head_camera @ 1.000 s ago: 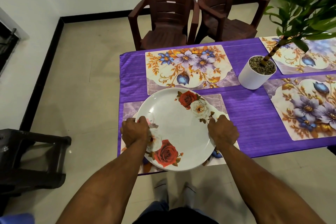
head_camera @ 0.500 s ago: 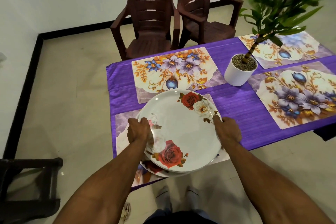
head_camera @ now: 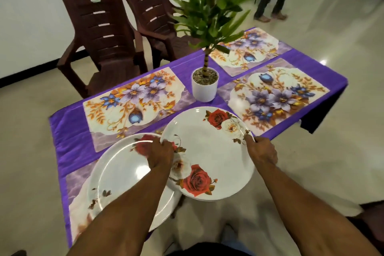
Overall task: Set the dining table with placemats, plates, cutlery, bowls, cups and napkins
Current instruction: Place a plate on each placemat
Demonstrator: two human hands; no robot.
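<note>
I hold a stack of white plates with red roses (head_camera: 209, 151) above the table's near edge. My left hand (head_camera: 161, 155) grips its left rim and my right hand (head_camera: 262, 150) grips its right rim. One matching plate (head_camera: 120, 174) lies on the near left floral placemat (head_camera: 78, 199), partly under my left forearm. Three more floral placemats lie bare on the purple tablecloth (head_camera: 68, 131): far left (head_camera: 133, 102), near right (head_camera: 276, 95) and far right (head_camera: 249, 52).
A potted plant in a white pot (head_camera: 204, 86) stands mid-table between the placemats. Two dark brown plastic chairs (head_camera: 104, 41) stand behind the table's far side. A person's legs (head_camera: 270, 0) are at the upper right on the tiled floor.
The stack in my hands has moved right, leaving one plate behind on the near left placemat. My view has swung right, showing more of the table.
</note>
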